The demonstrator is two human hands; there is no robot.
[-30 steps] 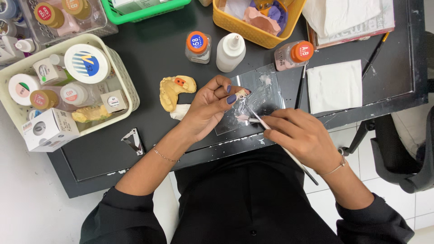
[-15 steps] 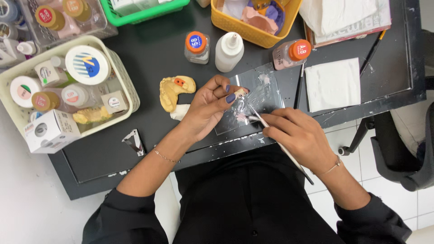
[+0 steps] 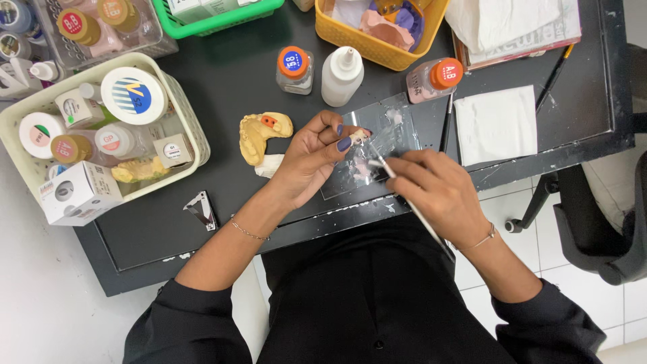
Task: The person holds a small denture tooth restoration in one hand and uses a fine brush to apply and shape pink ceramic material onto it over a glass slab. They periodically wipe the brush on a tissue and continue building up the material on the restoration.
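My left hand (image 3: 311, 156) pinches a small pale tooth-like piece (image 3: 358, 137) between thumb and fingertips, just above a clear glass slab (image 3: 397, 125) smeared with pinkish paste. A thin brush (image 3: 411, 205) runs through my right hand (image 3: 435, 192), and its tip reaches toward the small piece over the slab. A yellow dental cast (image 3: 259, 133) lies on the black table (image 3: 236, 74) left of my left hand, with a white cast piece (image 3: 268, 166) just below it.
Two orange-capped jars (image 3: 294, 69) (image 3: 435, 79) and a white dropper bottle (image 3: 342, 75) stand behind the slab. A folded white tissue (image 3: 495, 125) lies to the right, a cream basket of jars (image 3: 192, 135) to the left, a yellow tray (image 3: 377, 44) at the back, a metal clip (image 3: 201, 210) near the front edge.
My right hand has shifted the brush slightly, bringing its tip nearer the small piece. My left hand has kept the piece almost still above the slab.
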